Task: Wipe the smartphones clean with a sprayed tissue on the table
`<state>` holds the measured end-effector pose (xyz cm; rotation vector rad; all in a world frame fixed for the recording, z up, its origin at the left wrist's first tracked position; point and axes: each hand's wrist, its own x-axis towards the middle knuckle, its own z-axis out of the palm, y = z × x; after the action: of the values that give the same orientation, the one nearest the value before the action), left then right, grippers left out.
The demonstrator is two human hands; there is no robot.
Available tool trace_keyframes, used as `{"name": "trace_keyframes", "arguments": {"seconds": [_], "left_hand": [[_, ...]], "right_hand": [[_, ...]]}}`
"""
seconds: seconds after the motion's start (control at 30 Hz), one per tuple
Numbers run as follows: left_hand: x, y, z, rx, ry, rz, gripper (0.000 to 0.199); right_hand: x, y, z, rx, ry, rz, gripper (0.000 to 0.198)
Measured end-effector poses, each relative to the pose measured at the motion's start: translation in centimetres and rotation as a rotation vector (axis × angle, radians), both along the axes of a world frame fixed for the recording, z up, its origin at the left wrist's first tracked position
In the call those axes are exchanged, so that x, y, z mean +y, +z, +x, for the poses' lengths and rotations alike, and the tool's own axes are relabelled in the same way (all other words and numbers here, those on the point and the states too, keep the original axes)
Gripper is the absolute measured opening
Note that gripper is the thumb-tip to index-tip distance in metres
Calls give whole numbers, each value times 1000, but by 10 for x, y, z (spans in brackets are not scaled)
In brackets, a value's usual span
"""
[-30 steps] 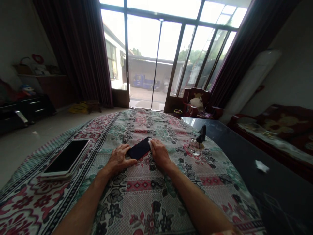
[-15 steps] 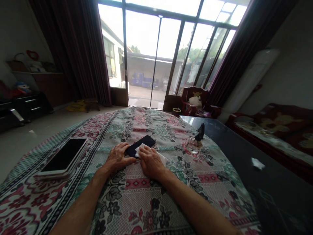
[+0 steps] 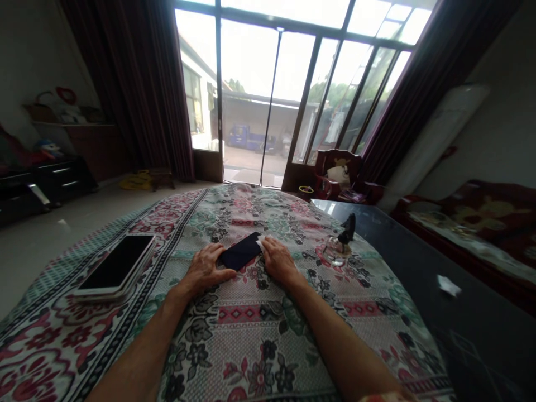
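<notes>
On the cloth-covered bench (image 3: 255, 215), the left hand (image 3: 207, 265) has its fingers grasping a dark phone (image 3: 240, 253), the right hand (image 3: 278, 259) clasping white tissue (image 3: 260, 242) at its far end.

Beyond the dark slab (image 3: 240, 253), flat patterned tablecloth (image 3: 251, 215) leaves a low path for a hand; nearer than the slab, cloth runs open between the forearms (image 3: 144, 335). The left hand (image 3: 206, 267) blocks the slab's left end, the right hand (image 3: 280, 260) and a white tissue (image 3: 260, 242) its right. Farther right rises a black-topped glass bottle (image 3: 336, 250); well left lies a tablet (image 3: 119, 263), perhaps stacked on others.
</notes>
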<state>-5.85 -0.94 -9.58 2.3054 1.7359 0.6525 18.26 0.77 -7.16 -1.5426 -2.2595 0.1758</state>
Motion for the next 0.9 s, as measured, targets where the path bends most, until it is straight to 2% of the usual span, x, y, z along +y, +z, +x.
{"name": "trace_keyframes", "arguments": {"seconds": [0.13,0.3,0.47,0.6,0.7,0.9], "left_hand": [[2,-3,-7,-37,-33,-24,69],[7,-7,-18,-94,-116,-24,57],[9,-9,-19,-106,-128,-8,52],[10,-10,-19,-128,-121,1,48],[9,-10,-18,-130,-112,16,46],[7,-8,-16,-103,-122,28,42]], "right_hand": [[-7,-4,-3,-42,21,15,42],[-29,-5,-22,-61,185,52,43],[-50,-2,-38,-69,330,77,39],[-56,0,-41,-59,403,73,37],[-45,-2,-36,-39,348,43,38],[-6,-9,-10,-14,89,11,41]]}}
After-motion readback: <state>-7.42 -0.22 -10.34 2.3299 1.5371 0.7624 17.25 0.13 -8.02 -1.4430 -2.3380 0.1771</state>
